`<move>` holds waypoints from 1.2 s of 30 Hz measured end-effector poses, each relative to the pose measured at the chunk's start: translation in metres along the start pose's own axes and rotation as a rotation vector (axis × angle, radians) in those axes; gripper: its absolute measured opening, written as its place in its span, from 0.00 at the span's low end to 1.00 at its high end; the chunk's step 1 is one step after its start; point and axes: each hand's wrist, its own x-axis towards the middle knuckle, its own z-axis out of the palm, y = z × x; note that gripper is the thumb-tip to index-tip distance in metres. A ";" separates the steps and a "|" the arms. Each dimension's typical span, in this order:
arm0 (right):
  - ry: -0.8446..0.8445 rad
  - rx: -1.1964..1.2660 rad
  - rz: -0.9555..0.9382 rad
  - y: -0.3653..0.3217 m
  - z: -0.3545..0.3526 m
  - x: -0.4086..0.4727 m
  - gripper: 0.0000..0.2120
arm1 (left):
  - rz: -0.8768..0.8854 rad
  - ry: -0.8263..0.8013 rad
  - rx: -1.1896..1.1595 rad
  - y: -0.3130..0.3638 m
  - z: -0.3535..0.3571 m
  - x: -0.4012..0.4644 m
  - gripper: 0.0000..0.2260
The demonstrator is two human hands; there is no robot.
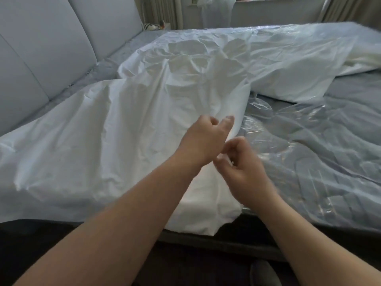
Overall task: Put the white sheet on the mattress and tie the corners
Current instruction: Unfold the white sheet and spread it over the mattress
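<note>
The white sheet (127, 112) lies rumpled across the left and far part of the mattress (321, 141), which is grey and wrapped in shiny clear plastic. The right half of the mattress is bare. My left hand (203, 139) grips a raised fold of the sheet near its right edge. Just below it, my right hand (242, 168) pinches the same edge of the sheet between curled fingers. Both hands are over the near side of the bed, close together, and a flap of sheet hangs over the near edge below them.
A padded grey headboard (47, 44) runs along the left. Beyond the bed are a windowsill and curtains (340, 9), and a small striped object (153, 26) lies at the far left corner. The dark bed frame (237, 242) and floor are below.
</note>
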 end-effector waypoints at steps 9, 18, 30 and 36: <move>-0.008 0.837 0.403 0.023 0.003 0.055 0.07 | -0.195 -0.259 0.391 -0.003 0.021 0.087 0.13; 0.022 0.294 0.093 0.043 -0.004 0.086 0.15 | -0.183 -0.333 0.293 -0.009 0.001 0.083 0.18; 0.097 0.976 0.811 0.060 -0.027 0.078 0.18 | 0.160 -0.214 0.271 -0.007 0.012 0.006 0.15; 0.003 1.010 0.819 0.026 -0.054 0.112 0.23 | 0.233 -0.297 0.465 0.000 0.020 -0.033 0.08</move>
